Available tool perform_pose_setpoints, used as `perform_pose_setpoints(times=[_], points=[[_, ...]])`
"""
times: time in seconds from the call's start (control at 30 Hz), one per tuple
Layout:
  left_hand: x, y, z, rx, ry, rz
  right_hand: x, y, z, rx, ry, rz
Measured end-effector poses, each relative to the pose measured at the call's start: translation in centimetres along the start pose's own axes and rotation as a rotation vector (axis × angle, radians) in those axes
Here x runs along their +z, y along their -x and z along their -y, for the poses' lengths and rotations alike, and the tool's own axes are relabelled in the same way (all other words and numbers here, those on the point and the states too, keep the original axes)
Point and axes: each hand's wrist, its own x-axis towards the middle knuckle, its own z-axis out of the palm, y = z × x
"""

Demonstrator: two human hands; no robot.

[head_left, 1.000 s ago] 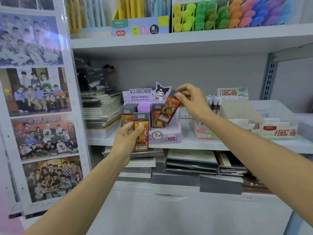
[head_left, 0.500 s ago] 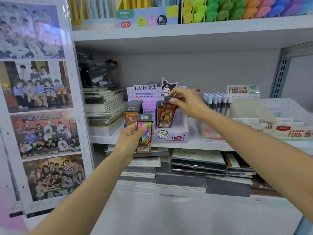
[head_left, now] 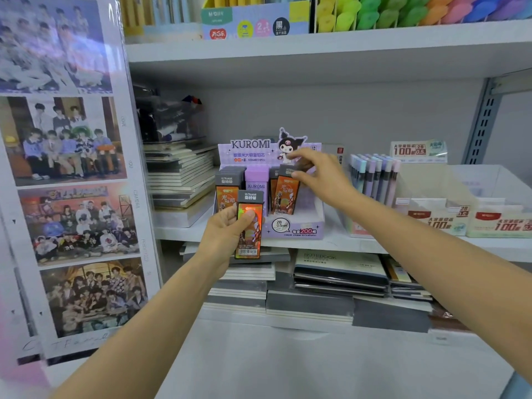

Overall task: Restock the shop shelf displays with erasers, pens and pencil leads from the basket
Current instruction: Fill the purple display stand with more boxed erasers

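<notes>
Evidently the pencil-lead step was in hand. The left hand (head_left: 230, 234) held one orange Ultraman lead case (head_left: 249, 226) upright, thumb pressed on its front, just before the Kuromi display box (head_left: 296, 226). Inside the box stood more cases, and the right hand (head_left: 319, 177) pinched the top of the rightmost lead case (head_left: 285, 197), seemingly seating it in its slot. Next, the held case likely needed a free slot. The basket lay out of view; the small print was illegible.
</notes>
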Motion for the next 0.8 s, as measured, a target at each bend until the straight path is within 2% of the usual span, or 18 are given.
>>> perform_pose_setpoints(times=[0.1,0.3,0.43,0.5,0.57,0.67,0.73,0.8], points=[[0.0,0.0,0.0,-0.004,0.0,-0.002,1.0,0.0,0.5,-0.066,-0.008,-0.08],[0.1,0.5,-0.6,-0.018,-0.002,-0.009,1.6,0.4,0.9,-0.039,0.061,-0.081],[0.8,1.0,-1.1,0.009,-0.003,0.029,0.5,2.0,2.1,0.018,-0.221,-0.122],[1.6,1.4,-1.3,0.043,0.003,0.061,0.2,3.2,3.0,0.046,-0.356,-0.026],[2.5,1.7,-1.4,0.095,-0.015,0.098,0.3,4.4,3.6,0.049,-0.393,0.136],[3.4,2.2,-1.4,0.19,-0.156,0.062,-0.1,5.5,3.6,0.035,-0.364,0.216],[3.3,2.3,-1.1,0.304,-0.387,-0.067,-1.0,5.3,3.3,0.066,-0.391,0.134],[2.9,2.3,-0.7,0.432,-0.654,-0.14,-2.3,4.6,2.8,0.112,-0.436,-0.02]])
